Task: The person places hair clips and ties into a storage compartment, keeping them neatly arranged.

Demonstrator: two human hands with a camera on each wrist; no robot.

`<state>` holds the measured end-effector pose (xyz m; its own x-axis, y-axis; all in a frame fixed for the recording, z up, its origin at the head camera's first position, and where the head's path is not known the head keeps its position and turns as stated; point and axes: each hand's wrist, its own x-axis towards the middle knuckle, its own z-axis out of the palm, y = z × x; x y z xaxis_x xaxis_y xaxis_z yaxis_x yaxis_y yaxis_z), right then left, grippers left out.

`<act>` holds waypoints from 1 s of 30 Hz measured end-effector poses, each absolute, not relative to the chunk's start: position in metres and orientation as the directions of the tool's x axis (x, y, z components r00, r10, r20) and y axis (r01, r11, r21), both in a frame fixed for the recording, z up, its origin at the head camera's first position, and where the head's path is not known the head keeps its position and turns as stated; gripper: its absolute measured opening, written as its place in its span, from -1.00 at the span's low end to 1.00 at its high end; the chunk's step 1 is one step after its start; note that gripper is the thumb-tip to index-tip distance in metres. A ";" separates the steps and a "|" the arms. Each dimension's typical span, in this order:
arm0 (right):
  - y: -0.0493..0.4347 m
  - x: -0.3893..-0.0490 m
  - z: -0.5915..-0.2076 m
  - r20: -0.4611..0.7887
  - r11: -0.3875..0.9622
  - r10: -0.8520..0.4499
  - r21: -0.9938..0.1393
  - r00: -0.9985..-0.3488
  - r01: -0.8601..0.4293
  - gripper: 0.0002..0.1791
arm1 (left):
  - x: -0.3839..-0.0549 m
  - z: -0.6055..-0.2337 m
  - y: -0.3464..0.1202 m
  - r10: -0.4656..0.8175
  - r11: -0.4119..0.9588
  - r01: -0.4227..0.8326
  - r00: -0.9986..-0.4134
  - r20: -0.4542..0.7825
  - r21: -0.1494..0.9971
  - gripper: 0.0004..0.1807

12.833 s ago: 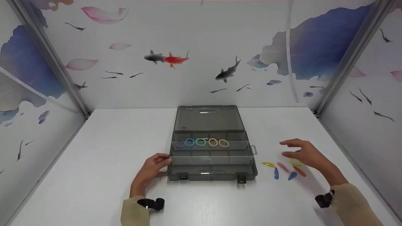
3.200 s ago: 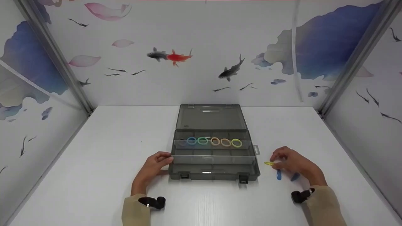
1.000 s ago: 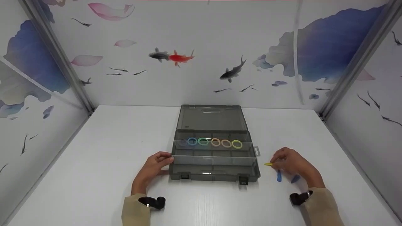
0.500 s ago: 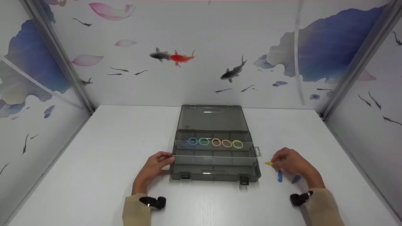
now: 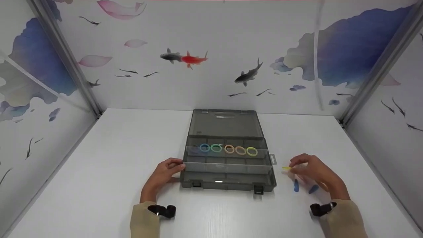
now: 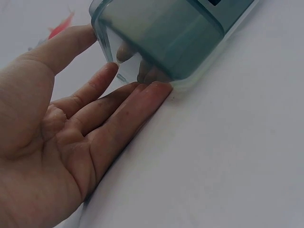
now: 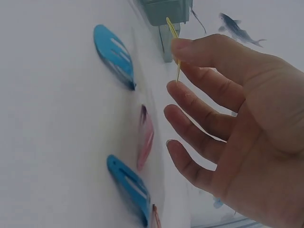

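Observation:
My left hand [image 5: 163, 172] rests against the left side of an open grey see-through compartment box [image 5: 228, 187]; in the left wrist view its fingers are extended, touching the box's corner. Between thumb and forefinger, my right hand [image 5: 315, 169] pinches a yellow snap hair clip [image 5: 286, 168], edge-on in the right wrist view, just right of the box. Below that hand lie two blue hair clips [image 7: 114, 54]. A pink hair clip [image 7: 146, 140] sits between them, and an orange one [image 7: 156, 217] shows partly at the lower edge. The right hand mostly hides these two in the head view.
Several coloured ring-shaped bands, a yellow band [image 5: 252, 147] rightmost, line the box's back row. The box's lid [image 5: 226, 124] is folded back towards the rear wall [image 5: 211, 89]. A hanging tab [image 5: 273, 159] juts from its right side. Front latches [image 5: 258, 190] hang open.
Since the earliest frame, the yellow band has gone from the table into the box's back row. The right hand has since pinched the yellow clip and now lifts it slightly. The left hand stays put.

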<state>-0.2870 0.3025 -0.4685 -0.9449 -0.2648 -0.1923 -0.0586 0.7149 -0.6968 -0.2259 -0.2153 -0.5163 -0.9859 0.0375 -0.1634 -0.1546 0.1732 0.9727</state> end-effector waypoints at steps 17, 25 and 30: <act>0.270 -0.270 -0.426 0.086 0.692 -0.390 -0.630 -0.917 -0.353 -0.88 | -0.228 -0.518 -0.217 0.053 0.166 -0.156 -0.985 -0.166 0.974 -0.42; 0.251 -0.266 -0.423 0.138 0.654 -0.405 -0.646 -0.904 -0.393 -0.91 | -0.226 -0.518 -0.217 0.041 0.178 -0.150 -0.986 -0.159 0.973 -0.42; 0.240 -0.264 -0.421 0.159 0.634 -0.409 -0.658 -0.899 -0.405 -0.88 | -0.226 -0.517 -0.215 0.044 0.174 -0.153 -0.986 -0.163 0.973 -0.44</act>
<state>-0.2645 0.2402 -0.4209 -0.8987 -0.4089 0.1586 -0.4049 0.6344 -0.6584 -0.2263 -0.2152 -0.5174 -0.9857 0.0437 -0.1630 -0.1531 0.1743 0.9727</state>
